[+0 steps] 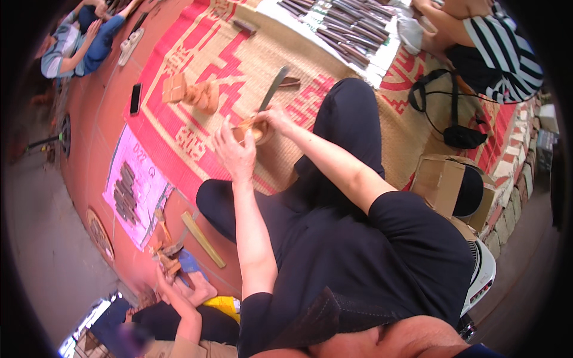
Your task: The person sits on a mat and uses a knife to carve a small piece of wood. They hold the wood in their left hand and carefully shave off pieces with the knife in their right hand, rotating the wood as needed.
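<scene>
Both of my hands meet over the mat in front of my crossed legs. My left hand (237,152) has its fingers curled about a small orange-brown piece (246,129), perhaps wood. My right hand (276,119) pinches at the far side of that same piece. A long grey blade (275,86) stretches away from the right fingertips; whether they grip it or it lies behind them I cannot tell. Beyond the blade lie short dark brown sticks (290,82). Further left stand a tan block (174,89) and stacked orange-brown pieces (203,95).
Dark sticks (352,30) cover a white sheet at the far side; more lie on a pink sheet (149,173) at left. A phone (136,98) rests on the mat edge. Other people sit around. A cardboard box (439,179) and black bag (464,136) are at right.
</scene>
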Demonstrator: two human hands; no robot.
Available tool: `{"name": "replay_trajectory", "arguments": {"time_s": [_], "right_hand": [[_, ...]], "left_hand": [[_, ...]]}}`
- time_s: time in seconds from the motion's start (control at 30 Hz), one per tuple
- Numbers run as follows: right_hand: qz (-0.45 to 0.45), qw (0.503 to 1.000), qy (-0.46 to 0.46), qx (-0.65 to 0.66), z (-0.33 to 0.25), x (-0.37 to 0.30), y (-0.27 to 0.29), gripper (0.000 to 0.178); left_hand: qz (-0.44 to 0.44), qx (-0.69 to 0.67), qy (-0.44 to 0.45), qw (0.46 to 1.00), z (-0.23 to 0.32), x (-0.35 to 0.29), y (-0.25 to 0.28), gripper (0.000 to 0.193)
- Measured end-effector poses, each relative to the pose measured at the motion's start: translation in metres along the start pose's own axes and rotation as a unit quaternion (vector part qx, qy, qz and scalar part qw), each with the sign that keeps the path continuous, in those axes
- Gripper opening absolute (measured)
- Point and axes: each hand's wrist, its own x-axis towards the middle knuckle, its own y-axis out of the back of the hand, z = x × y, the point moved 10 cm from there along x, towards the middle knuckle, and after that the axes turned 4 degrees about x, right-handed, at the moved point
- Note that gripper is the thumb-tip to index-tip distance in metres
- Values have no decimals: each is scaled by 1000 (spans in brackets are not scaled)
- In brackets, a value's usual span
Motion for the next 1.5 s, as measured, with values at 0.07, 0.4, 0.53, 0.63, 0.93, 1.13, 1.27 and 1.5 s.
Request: {"name": "replay_trajectory", "arguments": {"time_s": [0.07, 0.4, 0.53, 0.63, 0.93, 1.13, 1.27, 1.5], "right_hand": [[38, 999, 5, 5, 3, 4, 10, 24], [-6, 1000, -4, -6, 6, -6, 1, 23], [-5, 1000, -9, -2, 11, -5, 5, 22], [-21, 1000, -3, 8, 5, -11, 2, 20], [-14, 1000, 8, 13, -9, -23, -3, 22], [-26, 995, -19, 91, -17, -28, -7, 18], [-8, 996, -4, 84, -19, -29, -1, 18], [29, 999, 22, 9, -25, -25, 13, 15]], "left_hand": [[-12, -41, 26, 999, 0, 0, 6, 59], [0, -37, 170, 985, -48, -39, 30, 77], [-81, -147, 267, 949, -44, -46, 15, 84], [-42, -138, 262, 954, -53, -44, 11, 81], [34, -247, 245, 937, -58, -46, 11, 78], [31, -249, 184, 950, -53, -47, 13, 83], [12, -193, 132, 972, -41, -43, 19, 88], [-13, -137, 124, 983, -34, -52, 15, 89]]}}
